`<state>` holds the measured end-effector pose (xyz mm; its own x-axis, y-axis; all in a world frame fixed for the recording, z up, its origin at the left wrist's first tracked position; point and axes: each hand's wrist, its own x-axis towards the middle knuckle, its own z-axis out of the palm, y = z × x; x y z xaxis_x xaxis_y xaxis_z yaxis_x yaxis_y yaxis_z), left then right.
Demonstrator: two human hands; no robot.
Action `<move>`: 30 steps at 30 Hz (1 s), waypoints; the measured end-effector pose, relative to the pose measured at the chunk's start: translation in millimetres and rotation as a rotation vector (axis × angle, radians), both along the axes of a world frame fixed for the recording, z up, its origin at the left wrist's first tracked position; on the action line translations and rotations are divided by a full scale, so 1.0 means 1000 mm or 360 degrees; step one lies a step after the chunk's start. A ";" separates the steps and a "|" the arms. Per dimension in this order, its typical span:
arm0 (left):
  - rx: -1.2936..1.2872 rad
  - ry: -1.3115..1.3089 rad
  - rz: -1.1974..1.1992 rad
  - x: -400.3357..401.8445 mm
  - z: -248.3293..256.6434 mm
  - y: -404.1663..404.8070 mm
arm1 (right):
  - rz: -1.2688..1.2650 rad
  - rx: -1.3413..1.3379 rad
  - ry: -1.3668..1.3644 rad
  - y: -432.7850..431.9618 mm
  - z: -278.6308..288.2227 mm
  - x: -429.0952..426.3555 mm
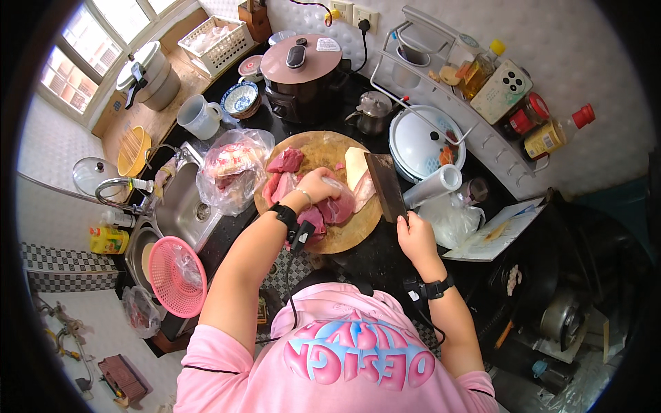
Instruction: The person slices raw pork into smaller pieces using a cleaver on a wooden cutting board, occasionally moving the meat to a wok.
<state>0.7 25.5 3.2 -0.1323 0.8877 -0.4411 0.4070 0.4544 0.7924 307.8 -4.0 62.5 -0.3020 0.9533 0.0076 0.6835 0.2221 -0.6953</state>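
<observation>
A round wooden cutting board (320, 142) lies before me on the black countertop, with several pieces of raw red meat (285, 160) on its left side. My left hand (316, 186) presses down on a large piece of raw meat (338, 206) near the board's middle, its fingertips partly hidden. In my right hand (416, 237) is the handle of a cleaver (386, 183). Its broad dark blade stands at the board's right edge, beside a pale slab of fat (356, 166) and a strip of meat with fat (365, 193).
Left of the board, a clear plastic bag (236, 170) of meat sits by the steel sink (181, 222); a pink colander (177, 276) is nearer me. Behind stands an electric pressure cooker (301, 77). To the right are a lidded enamel pot (427, 139) and a plastic roll (433, 186).
</observation>
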 end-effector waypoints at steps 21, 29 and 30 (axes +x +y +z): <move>-0.0726 0.0304 0.0384 -0.049 -0.022 -0.137 | 0.0304 -0.0122 -0.0146 -0.003 -0.032 -0.019; -0.0420 -0.0513 0.0614 -0.005 -0.011 -0.136 | 0.0368 -0.0095 -0.0176 -0.013 -0.037 -0.023; -0.0278 -0.0525 0.0624 0.000 -0.016 -0.134 | 0.0360 -0.0084 -0.0163 -0.013 -0.034 -0.022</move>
<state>0.7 -108.0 -12.6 -0.2686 0.7093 -0.6518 -0.0773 0.6586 0.7485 285.6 -17.2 28.3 -0.5044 0.8596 -0.0821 0.6881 0.3427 -0.6396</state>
